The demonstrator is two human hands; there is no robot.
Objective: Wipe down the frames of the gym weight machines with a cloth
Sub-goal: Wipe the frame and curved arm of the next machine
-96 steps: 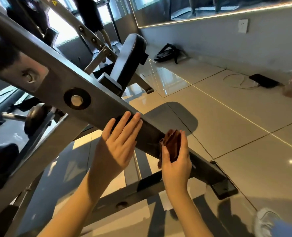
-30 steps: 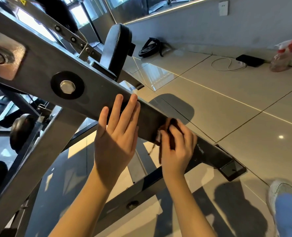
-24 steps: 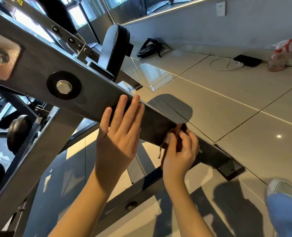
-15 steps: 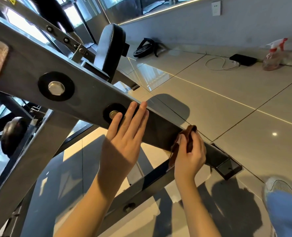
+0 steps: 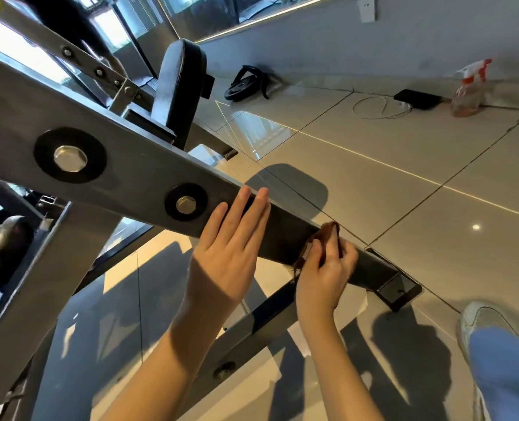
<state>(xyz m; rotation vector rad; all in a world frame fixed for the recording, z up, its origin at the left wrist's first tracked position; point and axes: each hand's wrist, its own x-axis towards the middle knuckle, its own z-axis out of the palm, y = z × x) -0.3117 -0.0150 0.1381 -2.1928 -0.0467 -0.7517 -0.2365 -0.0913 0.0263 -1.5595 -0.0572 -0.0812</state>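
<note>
A grey steel frame beam (image 5: 136,174) of the weight machine slopes down from upper left to its black foot plate (image 5: 399,291) on the floor. My left hand (image 5: 226,253) lies flat on the beam with straight fingers, just right of a bolt (image 5: 186,205). My right hand (image 5: 323,273) grips a brown cloth (image 5: 328,233) and presses it against the dark lower stretch of the beam, a short way above the foot. Most of the cloth is hidden under my fingers.
A black padded rest (image 5: 179,83) stands behind the beam. On the tiled floor lie a weight plate (image 5: 246,85), a white cable (image 5: 376,107), a black device (image 5: 418,98) and a spray bottle (image 5: 469,89). My shoe (image 5: 483,326) is at the lower right. A lower crossbar (image 5: 252,332) runs beneath my hands.
My right hand has slid the cloth down the beam toward the foot plate. My left hand has shifted down the beam too, uncovering a second bolt.
</note>
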